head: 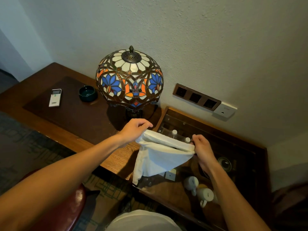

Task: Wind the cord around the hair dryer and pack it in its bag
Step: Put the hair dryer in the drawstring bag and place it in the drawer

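A white cloth bag point(156, 157) hangs in the air over the front edge of the wooden desk point(78, 124). My left hand point(135, 129) pinches the left side of the bag's mouth. At the right side of the mouth, my right hand point(202, 147) grips the cloth. The mouth is stretched between both hands, with a narrow dark slit showing. The bag's body droops down and left. No hair dryer or cord shows outside the bag; what is inside is hidden.
A stained-glass lamp point(130, 79) stands just behind my left hand. A white remote point(55, 98) and a dark green ashtray point(88, 93) lie at left. To the right is a glass-topped compartment point(233, 147) with bottles and white mugs point(199, 189). Wall sockets point(196, 97) are behind.
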